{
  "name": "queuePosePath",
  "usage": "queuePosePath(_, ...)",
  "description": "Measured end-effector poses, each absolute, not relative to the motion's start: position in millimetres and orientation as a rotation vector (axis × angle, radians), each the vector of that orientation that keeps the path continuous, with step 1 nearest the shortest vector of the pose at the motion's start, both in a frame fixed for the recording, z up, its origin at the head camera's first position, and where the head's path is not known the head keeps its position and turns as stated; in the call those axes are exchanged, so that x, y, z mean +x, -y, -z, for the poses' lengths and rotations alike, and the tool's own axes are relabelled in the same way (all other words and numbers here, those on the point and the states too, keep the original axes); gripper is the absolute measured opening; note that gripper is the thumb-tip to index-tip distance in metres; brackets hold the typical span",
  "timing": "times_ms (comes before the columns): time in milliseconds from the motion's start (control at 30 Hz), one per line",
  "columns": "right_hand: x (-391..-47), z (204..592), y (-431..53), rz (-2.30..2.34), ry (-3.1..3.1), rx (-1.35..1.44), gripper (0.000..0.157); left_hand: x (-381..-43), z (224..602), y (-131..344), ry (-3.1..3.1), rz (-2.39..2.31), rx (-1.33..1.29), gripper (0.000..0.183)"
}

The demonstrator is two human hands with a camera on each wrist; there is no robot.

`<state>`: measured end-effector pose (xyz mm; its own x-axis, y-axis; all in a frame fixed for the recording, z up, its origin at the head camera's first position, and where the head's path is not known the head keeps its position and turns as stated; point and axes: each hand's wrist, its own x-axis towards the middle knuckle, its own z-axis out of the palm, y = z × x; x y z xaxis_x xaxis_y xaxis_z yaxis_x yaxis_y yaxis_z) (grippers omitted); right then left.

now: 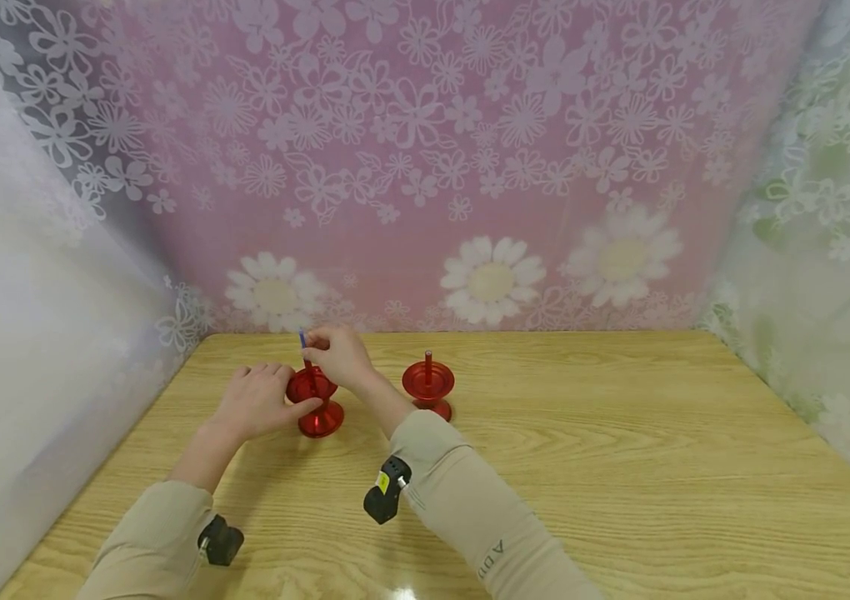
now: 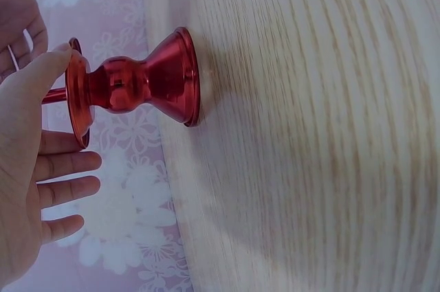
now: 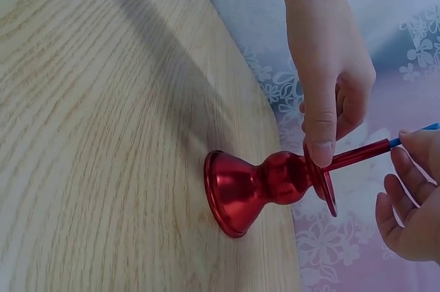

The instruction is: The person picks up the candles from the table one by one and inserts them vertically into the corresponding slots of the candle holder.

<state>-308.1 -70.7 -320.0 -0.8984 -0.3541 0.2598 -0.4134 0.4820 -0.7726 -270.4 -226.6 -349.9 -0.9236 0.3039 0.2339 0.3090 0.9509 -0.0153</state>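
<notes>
A shiny red metal candle holder [image 1: 320, 421] stands upright on the table's left half, with a flared foot, a rounded stem and a shallow dish. My left hand [image 1: 256, 402] holds its dish by the rim, thumb on the near side, as the left wrist view also shows on the holder [image 2: 124, 86]. From the dish rises a thin red tube [image 3: 361, 154]. Above it my right hand [image 1: 342, 360] pinches a thin blue stick [image 3: 431, 127] between thumb and forefinger. The stick's lower end meets the tube's top; any part inside the tube is hidden.
A second red candle holder [image 1: 428, 390] with its own upright tube stands to the right, close beside my right forearm. The wood-grain table [image 1: 620, 467] ends at a pink flowered cloth [image 1: 410, 208] behind. Pale cloth walls flank both sides.
</notes>
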Motion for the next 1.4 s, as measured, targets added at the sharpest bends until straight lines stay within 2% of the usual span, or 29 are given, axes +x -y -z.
queuePosePath(333, -309, 323, 66, -1.579, 2.678, 0.648, 0.015, -270, 348, 225, 2.880, 0.040, -0.461, 0.049)
queuePosePath(667, -302, 329, 42, -1.576, 2.716, 0.661, 0.019, -268, 348, 225, 2.873, 0.054, -0.448, 0.047)
queuePosePath(867, -298, 330, 28, -1.409, 2.737, 0.790, 0.017, -267, 346, 223, 2.829, 0.047, -0.443, 0.044)
queuePosePath(1100, -282, 323, 7, -1.021, 2.734, 1.006, 0.012, -263, 344, 221, 2.660, 0.057, -0.548, 0.026)
queuePosePath(1400, -261, 322, -30, -0.856, 2.710, 1.128, 0.012, -259, 337, 197, 2.643, 0.170, -0.604, 0.024)
